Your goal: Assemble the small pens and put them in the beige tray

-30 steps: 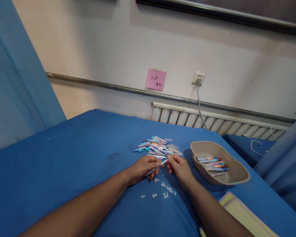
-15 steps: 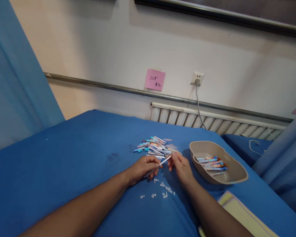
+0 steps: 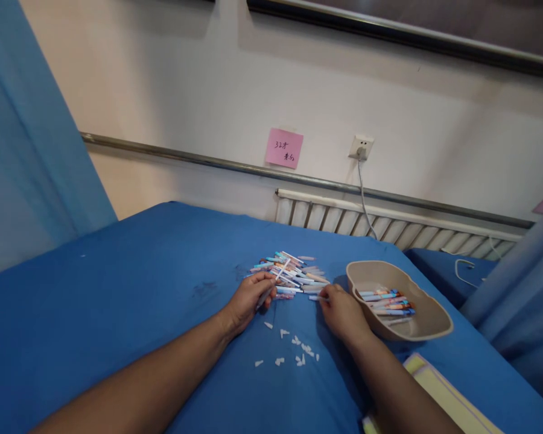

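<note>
My left hand (image 3: pixel 253 294) is closed around a thin white pen refill (image 3: pixel 283 269), which points up and away. A greyish piece also shows below its fingers. My right hand (image 3: pixel 341 308) is lowered to the sheet at the right front of the pen pile. Its fingers are closed on the end of a pale pen barrel (image 3: pixel 315 298), partly hidden by the fingertips. Beyond both hands lies a loose pile of pens and pen parts (image 3: pixel 294 271). Small white tips (image 3: pixel 306 348) are scattered on the sheet nearer to me.
To the right stands a beige basin (image 3: pixel 428 331) with several pens (image 3: pixel 391 304) inside. A yellow folded item (image 3: pixel 447 392) lies under my right forearm. Blue cloth (image 3: pixel 163 259) covers the surface. A radiator (image 3: pixel 326 214) and a plugged socket (image 3: pixel 361 146) are behind it.
My hands have moved apart. The left keeps the white refill and has shifted slightly left and up; the right let go of it and moved to the pale barrel. Another white tip lies on the sheet.
</note>
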Available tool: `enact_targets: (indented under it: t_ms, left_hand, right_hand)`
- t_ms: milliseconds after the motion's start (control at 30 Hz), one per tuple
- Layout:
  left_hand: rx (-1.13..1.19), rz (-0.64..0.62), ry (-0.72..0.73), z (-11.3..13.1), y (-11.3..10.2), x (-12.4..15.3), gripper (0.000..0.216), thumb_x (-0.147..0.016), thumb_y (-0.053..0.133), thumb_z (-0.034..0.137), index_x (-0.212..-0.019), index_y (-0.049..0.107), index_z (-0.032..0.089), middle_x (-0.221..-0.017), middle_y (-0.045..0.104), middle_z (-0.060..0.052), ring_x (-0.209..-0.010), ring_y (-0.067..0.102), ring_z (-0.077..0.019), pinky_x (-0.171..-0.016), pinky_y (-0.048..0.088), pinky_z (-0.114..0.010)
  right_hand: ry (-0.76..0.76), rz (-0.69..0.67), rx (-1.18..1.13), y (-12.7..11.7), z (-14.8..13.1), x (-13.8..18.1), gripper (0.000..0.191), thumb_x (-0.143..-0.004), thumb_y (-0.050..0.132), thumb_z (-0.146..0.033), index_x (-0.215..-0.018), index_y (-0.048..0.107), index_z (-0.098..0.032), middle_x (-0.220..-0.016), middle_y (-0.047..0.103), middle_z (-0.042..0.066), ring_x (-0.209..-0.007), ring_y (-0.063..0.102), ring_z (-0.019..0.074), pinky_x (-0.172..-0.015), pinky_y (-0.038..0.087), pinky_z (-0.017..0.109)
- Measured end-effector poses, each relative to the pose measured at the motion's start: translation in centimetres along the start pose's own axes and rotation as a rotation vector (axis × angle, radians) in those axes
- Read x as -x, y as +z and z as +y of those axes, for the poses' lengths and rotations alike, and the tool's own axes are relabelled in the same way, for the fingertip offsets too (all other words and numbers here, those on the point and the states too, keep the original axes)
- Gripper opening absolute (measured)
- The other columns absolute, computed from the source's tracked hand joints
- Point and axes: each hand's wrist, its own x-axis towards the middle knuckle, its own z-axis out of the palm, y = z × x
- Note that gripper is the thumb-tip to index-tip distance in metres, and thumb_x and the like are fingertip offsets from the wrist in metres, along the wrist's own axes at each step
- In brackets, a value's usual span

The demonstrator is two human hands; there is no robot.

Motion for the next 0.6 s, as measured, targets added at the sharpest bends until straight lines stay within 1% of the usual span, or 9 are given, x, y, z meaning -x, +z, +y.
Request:
enact_targets:
  t_ms: [133,233,367,467,600]
  left_hand:
    - [0.002,-0.004,-0.004,0.0,0.05,-0.01,0.019,-0.07,0.063,0.032,-0.075,0.056,0.015,-0.054,0.056,0.004,-0.037,0.045,-0.0049,-0.039,0.031,-0.017]
    - [-0.002,-0.007,-0.004,-0.1,0.05,-0.04,0.018,-0.07,0.063,0.03,-0.075,0.056,0.015,-0.054,0.056,0.004,-0.037,0.045,-0.0047,-0.039,0.031,-0.017]
    - [-0.007,-0.026,-0.001,-0.36,-0.06,-0.08,0.017,-0.072,0.062,0.031,-0.076,0.055,0.015,-0.055,0.056,0.004,-0.038,0.045,-0.005,-0.039,0.03,-0.016]
    - [-0.018,-0.035,0.006,-0.5,-0.14,-0.1,0.016,-0.072,0.061,0.03,-0.075,0.056,0.015,-0.055,0.056,0.004,-0.038,0.045,-0.005,-0.039,0.03,-0.017]
    - [-0.029,-0.039,0.011,-0.49,-0.14,-0.14,0.016,-0.073,0.06,0.03,-0.076,0.056,0.015,-0.055,0.056,0.004,-0.039,0.045,-0.005,-0.04,0.031,-0.017]
  right_hand:
    - [-0.02,-0.015,0.107,-0.3,-0.47,0.27,0.017,-0.081,0.048,-0.016,-0.094,0.059,-0.017,-0.097,0.061,0.01,-0.089,0.059,0.0214,-0.075,0.038,0.028]
    - [-0.032,-0.026,0.138,-0.31,-0.58,0.27,0.019,-0.081,0.047,-0.015,-0.095,0.059,-0.017,-0.097,0.06,0.011,-0.09,0.059,0.022,-0.076,0.038,0.028]
    - [-0.065,-0.035,0.167,-0.34,-0.69,0.33,0.018,-0.078,0.051,-0.015,-0.094,0.059,-0.017,-0.097,0.06,0.01,-0.092,0.058,0.0229,-0.077,0.038,0.029]
    - [-0.074,-0.043,0.161,-0.45,-0.8,0.4,0.015,-0.078,0.054,-0.016,-0.092,0.057,-0.017,-0.096,0.061,0.009,-0.089,0.059,0.0221,-0.075,0.039,0.028]
    - [-0.107,-0.069,0.184,-0.75,-0.91,0.49,0.014,-0.08,0.052,-0.018,-0.093,0.058,-0.018,-0.096,0.062,0.009,-0.085,0.061,0.0213,-0.071,0.04,0.028]
